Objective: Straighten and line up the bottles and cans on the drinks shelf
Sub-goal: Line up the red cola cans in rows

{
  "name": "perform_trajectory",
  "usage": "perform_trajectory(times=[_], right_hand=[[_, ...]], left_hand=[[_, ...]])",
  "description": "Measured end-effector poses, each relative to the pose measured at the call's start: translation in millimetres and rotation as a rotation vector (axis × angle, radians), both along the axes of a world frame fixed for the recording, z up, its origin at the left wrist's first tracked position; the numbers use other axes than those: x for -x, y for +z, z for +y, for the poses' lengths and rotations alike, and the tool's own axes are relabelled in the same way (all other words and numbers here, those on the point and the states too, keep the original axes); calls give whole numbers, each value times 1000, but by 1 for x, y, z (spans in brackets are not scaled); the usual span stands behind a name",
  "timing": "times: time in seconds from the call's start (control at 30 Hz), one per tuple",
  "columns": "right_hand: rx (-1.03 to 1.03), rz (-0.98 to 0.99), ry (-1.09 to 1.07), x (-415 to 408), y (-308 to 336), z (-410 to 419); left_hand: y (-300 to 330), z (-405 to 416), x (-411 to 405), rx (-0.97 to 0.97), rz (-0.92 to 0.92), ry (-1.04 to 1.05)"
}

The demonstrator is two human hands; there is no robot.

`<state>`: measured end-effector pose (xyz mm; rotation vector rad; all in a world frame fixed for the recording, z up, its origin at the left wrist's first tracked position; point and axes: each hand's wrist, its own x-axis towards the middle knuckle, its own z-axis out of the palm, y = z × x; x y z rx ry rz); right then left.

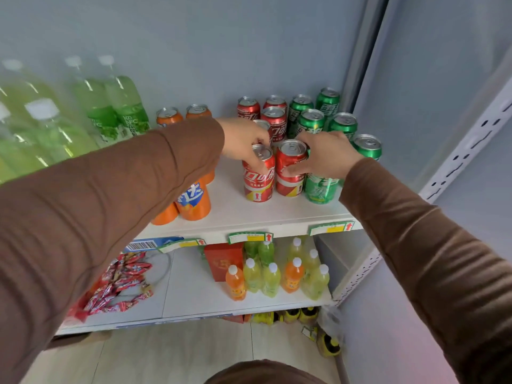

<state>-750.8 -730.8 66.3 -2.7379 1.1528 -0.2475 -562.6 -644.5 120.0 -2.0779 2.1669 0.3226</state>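
Two red cola cans stand side by side near the front of the white drinks shelf (pixel 243 214). My left hand (pixel 243 139) grips the left red can (pixel 259 178) from behind, near its top. My right hand (pixel 327 156) grips the right red can (pixel 289 173), thumb on its front. A green can (pixel 320 188) stands right beside it, partly under my right hand. More red cans (pixel 274 120) and green cans (pixel 311 120) stand behind in loose rows. Orange cans (pixel 194 202) sit at the front left, partly hidden by my left sleeve.
Tall green bottles (pixel 122 106) fill the shelf's left side. Two orange cans (pixel 169 115) stand at the back. A lower shelf (pixel 194 289) holds small juice bottles (pixel 271 278), a red box (pixel 223 259) and red snack packets (pixel 122 284). A perforated upright (pixel 468 151) bounds the right.
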Motion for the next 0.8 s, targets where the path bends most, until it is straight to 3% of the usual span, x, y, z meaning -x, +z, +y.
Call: perform_trajectory(times=[0.2,0.37,0.57,0.8], right_hand=[[-175,-224,-4,5,16,3],[-595,-637,100,8,40,25],[-991,-831,117,-1,29,59],[-1113,-926,108,-8,1,64]], left_hand=[[10,-5,-24,-78,232,18],[42,8,-41,-204,431,64],[52,23,-50,-269,452,88],[41,27,-57,-252,392,78]])
